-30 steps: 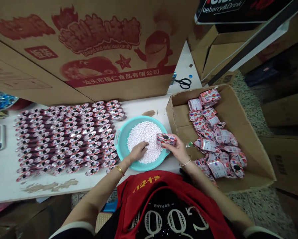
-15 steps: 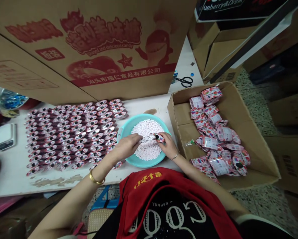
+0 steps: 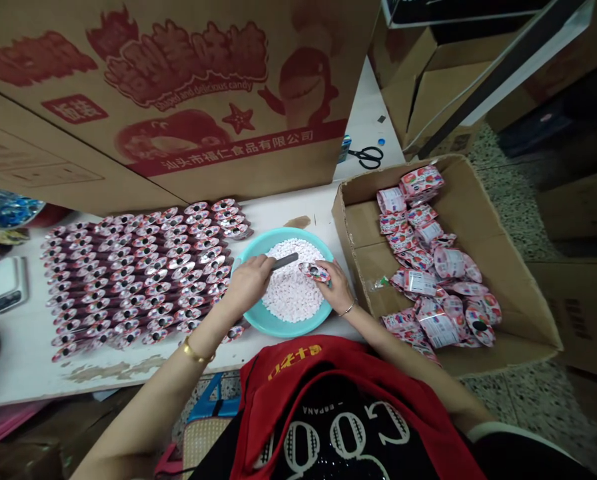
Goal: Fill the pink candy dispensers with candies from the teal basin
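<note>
A turquoise basin (image 3: 247, 319) on the table holds a heap of small white and pale pink candies (image 3: 293, 300). Over its left side my left hand (image 3: 250, 283) grips a narrow dark grey strip-shaped tool (image 3: 285, 261), pointing right above the candies. Whether the tool is hollow I cannot tell. At the basin's right side my right hand (image 3: 336, 288) is closed on a small red-and-white printed pouch (image 3: 312, 271). The tool's tip and the pouch are apart. My left palm hides the tool's near end.
Rows of upright printed pouches (image 3: 153, 267) fill the table's left. An open cardboard box (image 3: 518, 320) with loose pouches (image 3: 436, 267) stands at right. A large printed carton (image 3: 218, 120) walls off the back. Scissors (image 3: 368, 157) and a white scale (image 3: 2, 283) lie on the table.
My left hand has drawn back left from the pouch's mouth, and the grey tool now shows plainly. My right hand keeps the pouch in nearly the same place. The view has shifted slightly.
</note>
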The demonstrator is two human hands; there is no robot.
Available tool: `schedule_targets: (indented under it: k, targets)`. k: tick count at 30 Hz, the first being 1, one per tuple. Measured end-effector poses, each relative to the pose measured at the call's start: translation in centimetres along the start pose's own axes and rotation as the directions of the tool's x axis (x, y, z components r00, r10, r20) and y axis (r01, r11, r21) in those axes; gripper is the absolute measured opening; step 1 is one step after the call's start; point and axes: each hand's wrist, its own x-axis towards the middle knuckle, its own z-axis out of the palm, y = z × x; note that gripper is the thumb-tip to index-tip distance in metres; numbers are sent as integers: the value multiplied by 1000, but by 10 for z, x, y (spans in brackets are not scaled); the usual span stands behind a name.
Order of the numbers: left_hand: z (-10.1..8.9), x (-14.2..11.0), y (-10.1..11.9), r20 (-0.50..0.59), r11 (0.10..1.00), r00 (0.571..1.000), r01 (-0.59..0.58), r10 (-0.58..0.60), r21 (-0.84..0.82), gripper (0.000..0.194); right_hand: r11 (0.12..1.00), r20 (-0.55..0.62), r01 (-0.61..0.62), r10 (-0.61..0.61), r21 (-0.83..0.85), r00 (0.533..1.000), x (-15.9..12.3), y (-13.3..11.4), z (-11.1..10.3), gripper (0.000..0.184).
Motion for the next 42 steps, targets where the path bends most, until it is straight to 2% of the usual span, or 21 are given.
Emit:
schedule_targets:
  k: [3, 5, 7, 10, 13, 15, 18, 21, 23, 26, 29, 31, 33, 36, 39, 42]
  targets:
    - [59, 16, -17, 70, 995, 994, 82, -78, -51, 29, 998, -42, -41, 44, 52, 998, 1, 4, -2, 33]
    - [94, 22, -13, 120, 994, 992, 56, -45, -93, 29, 994, -53, -72, 76, 78, 996, 3, 4, -4, 33]
    - [119, 22, 1, 145, 985, 989, -8, 34, -174, 30, 990, -53, -103, 109, 101, 993, 4, 4, -5, 33]
    - [142, 13, 25, 153, 953, 981, -68, 117, -295, 33, 979, -58, -151, 160, 138, 985, 5, 3, -7, 33]
    - [151, 0, 39, 119, 883, 988, -32, 99, -468, 37, 967, -53, -198, 209, 163, 976, 6, 2, -7, 35]
    - [151, -8, 40, 90, 795, 994, 0, 69, -607, 37, 958, -55, -224, 237, 179, 970, 7, 3, -8, 36]
    - [137, -20, 32, 36, 683, 998, -9, 52, -731, 30, 952, -84, -230, 251, 203, 964, 9, 2, -12, 35]
    - [108, -30, 18, -41, 654, 999, -54, 35, -755, 28, 971, -96, -187, 202, 147, 975, 8, 1, -15, 33]
    - [82, -35, 10, -89, 691, 996, -84, 28, -718, 28, 990, -58, -122, 127, 73, 990, 6, 0, -15, 33]
    - [42, -36, 5, -112, 802, 992, -114, 59, -587, 27, 1000, 21, -8, 8, -15, 1000, 1, -4, -10, 38]
    - [9, -31, 14, -13, 933, 995, -94, 96, -348, 24, 995, 72, 64, -59, -80, 996, -3, -8, -3, 44]
    - [-7, -26, 26, 64, 984, 994, -76, 87, -161, 26, 990, 106, 96, -85, -103, 991, -4, -10, 2, 46]
    - [-19, -24, 40, 96, 997, 993, -68, 70, -26, 33, 988, 132, 117, -103, -102, 986, -4, -11, 5, 47]
    - [-32, -24, 54, 116, 997, 991, -69, 65, 33, 37, 991, 141, 115, -104, -74, 985, -3, -10, 6, 47]
    - [-42, -27, 48, 134, 998, 990, -54, 51, 17, 29, 998, 124, 63, -61, -6, 990, -3, -8, 5, 43]
    - [-42, -25, 32, 92, 999, 996, -18, 23, -49, 22, 995, 111, -21, 10, 101, 994, -3, -10, 6, 38]
